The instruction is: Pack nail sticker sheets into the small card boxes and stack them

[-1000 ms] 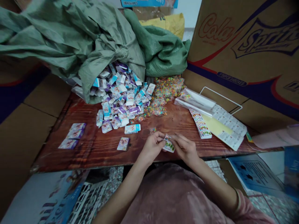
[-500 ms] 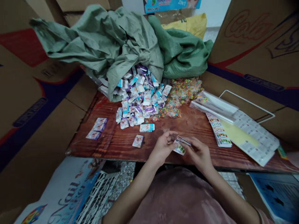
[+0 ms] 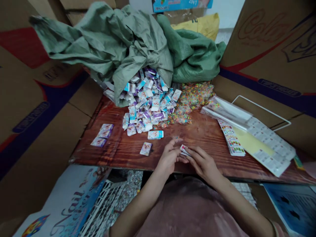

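**Folded the card [image 3: 184, 150] smaller, loosened the left hand [image 3: 169, 158]**

Reaching over the table [image 3: 118, 154], before the heap of boxes [image 3: 151, 107], forearms slanting inward. Curving left fingers, part-open, round the card; cannot tell if touching. Pinching it low above the wood with the right hand [image 3: 202, 162].

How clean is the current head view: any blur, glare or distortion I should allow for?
Head view: dim, cool light; wide-angle stretch toward the edges; fingers of the left hand and right hand slightly soft; pale sheen on the plastic sleeves.
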{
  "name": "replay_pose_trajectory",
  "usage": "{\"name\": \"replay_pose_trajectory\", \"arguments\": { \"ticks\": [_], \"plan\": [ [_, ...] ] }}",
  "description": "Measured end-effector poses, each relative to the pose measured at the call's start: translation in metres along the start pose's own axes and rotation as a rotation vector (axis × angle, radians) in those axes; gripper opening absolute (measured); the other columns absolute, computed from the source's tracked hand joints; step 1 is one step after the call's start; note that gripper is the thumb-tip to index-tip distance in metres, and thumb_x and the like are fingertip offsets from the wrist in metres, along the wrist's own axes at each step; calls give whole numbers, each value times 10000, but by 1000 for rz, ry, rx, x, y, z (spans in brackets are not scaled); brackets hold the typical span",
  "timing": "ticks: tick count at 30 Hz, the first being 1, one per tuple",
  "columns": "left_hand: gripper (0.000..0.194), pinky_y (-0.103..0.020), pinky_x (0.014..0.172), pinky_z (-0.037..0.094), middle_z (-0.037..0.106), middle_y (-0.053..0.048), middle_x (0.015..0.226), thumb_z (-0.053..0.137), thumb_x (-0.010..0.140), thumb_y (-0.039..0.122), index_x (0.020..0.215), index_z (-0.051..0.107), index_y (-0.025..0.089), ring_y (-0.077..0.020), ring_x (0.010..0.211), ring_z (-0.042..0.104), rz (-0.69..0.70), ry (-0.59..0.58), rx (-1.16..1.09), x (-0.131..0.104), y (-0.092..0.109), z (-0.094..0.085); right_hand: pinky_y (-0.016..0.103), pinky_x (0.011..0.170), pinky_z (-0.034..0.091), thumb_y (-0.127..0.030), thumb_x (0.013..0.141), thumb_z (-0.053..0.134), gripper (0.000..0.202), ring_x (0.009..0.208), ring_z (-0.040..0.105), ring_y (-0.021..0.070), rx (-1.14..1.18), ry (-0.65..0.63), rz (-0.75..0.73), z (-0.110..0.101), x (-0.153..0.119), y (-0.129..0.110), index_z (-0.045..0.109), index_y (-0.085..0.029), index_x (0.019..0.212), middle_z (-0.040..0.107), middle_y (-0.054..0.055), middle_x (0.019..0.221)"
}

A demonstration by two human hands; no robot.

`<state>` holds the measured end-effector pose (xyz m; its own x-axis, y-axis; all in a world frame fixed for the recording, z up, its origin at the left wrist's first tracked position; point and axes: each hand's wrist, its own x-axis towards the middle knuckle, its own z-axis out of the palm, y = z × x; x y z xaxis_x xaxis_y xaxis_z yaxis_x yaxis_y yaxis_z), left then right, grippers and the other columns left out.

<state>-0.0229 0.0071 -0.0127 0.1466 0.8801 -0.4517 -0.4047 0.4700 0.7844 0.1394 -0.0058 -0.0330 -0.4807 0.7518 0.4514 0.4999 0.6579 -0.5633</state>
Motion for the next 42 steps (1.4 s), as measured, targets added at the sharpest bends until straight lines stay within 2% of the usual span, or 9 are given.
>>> {"name": "replay_pose_trajectory", "arguments": {
  "ticks": [5, 8, 11, 14, 16, 25, 33, 39, 42],
  "plan": [
    [412, -240, 596, 510, 666, -48, 912, 591, 761, 265, 1163, 551, 186, -130, 690, 646, 37, -111, 114, -3, 9, -13, 310, 838, 550, -226, 919, 519, 368, 975, 642, 188, 28, 45, 26, 9, -1, 2, 535, -220, 1286, 648, 95, 1065],
    [341, -251, 629, 487, 667, -54, 846, 532, 839, 368, 1106, 598, 167, -146, 717, 634, 162, -103, 380, 4, 16, -27, 263, 714, 557, -194, 928, 482, 252, 809, 662, 165, 61, 132, 65, 13, 0, 5, 623, -197, 1138, 675, 74, 895],
    [255, -297, 740, 475, 665, -49, 801, 547, 837, 295, 1046, 616, 166, -175, 774, 625, 412, 189, 740, 22, 32, -46, 257, 674, 547, -236, 922, 495, 191, 753, 665, 166, 94, 201, 161, 15, 1, 10, 658, -187, 1009, 687, 67, 848],
    [262, -406, 929, 405, 648, -102, 994, 552, 840, 263, 1078, 627, 182, -261, 1003, 573, 620, 582, 1210, 43, 56, -62, 262, 670, 546, -297, 912, 511, 208, 752, 678, 177, 117, 226, 255, 17, 0, 16, 672, -178, 969, 708, 70, 859],
    [313, -436, 986, 356, 602, -139, 1113, 531, 865, 320, 1133, 612, 181, -302, 1116, 509, 679, 709, 1433, 57, 72, -66, 268, 658, 545, -335, 911, 506, 246, 737, 683, 185, 121, 228, 303, 21, -2, 20, 683, -173, 964, 718, 72, 849],
    [340, -426, 880, 427, 575, -158, 1156, 556, 844, 322, 1157, 571, 192, -333, 1121, 506, 488, 761, 1631, 111, 95, -57, 265, 667, 541, -362, 907, 512, 265, 720, 676, 185, 146, 209, 311, 31, -4, 27, 690, -166, 924, 711, 71, 811],
    [331, -344, 867, 420, 651, -115, 1050, 421, 860, 144, 1151, 573, 188, -253, 989, 602, 638, 749, 1524, 90, 101, -65, 284, 649, 553, -409, 895, 517, 305, 700, 681, 194, 185, 235, 405, 30, -1, 33, 706, -175, 942, 735, 65, 842],
    [395, -374, 891, 411, 591, -147, 1116, 475, 886, 438, 1180, 573, 192, -297, 1069, 544, 672, 669, 1611, 92, 90, -64, 274, 653, 549, -414, 891, 519, 311, 692, 682, 193, 189, 200, 377, 31, 0, 30, 714, -173, 911, 731, 65, 803],
    [418, -378, 887, 408, 569, -156, 1124, 473, 887, 439, 1209, 543, 182, -306, 1076, 530, 679, 641, 1673, 104, 92, -59, 285, 682, 552, -411, 890, 522, 307, 748, 693, 208, 187, 189, 378, 32, 0, 31, 716, -175, 915, 736, 71, 841]
  ]
}}
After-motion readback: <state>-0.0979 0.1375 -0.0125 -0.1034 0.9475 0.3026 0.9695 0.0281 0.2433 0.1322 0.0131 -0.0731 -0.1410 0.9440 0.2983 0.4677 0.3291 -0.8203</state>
